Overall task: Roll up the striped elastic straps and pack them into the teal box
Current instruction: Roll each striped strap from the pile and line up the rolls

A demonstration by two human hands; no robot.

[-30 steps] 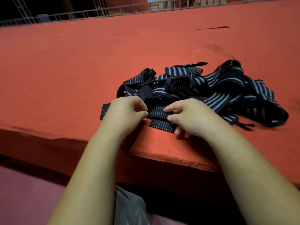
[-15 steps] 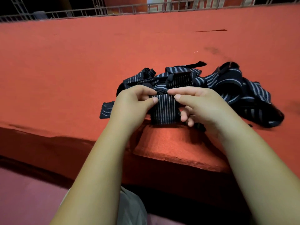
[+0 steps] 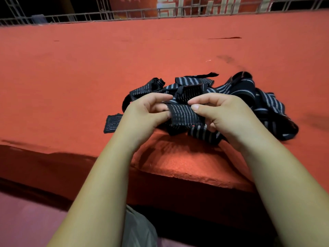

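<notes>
While I watch, left hand (image 3: 142, 114) pinches a striped strap (image 3: 181, 115), right hand (image 3: 224, 113) pinches its other side, strap pile (image 3: 252, 97) behind.

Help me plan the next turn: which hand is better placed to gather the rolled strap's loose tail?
Right, probably: the right hand sits over the tail, which trails beneath it; the left hand pinches the roll on its other side.

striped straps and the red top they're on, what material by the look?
Striped straps: likely woven elastic fabric, matte, dark with thin pale stripes; they fold and flop limply. Red top: seemingly felt or carpet-like cloth, matte, with fuzzy grain at the lit front edge; what lies beneath is hidden.
</notes>
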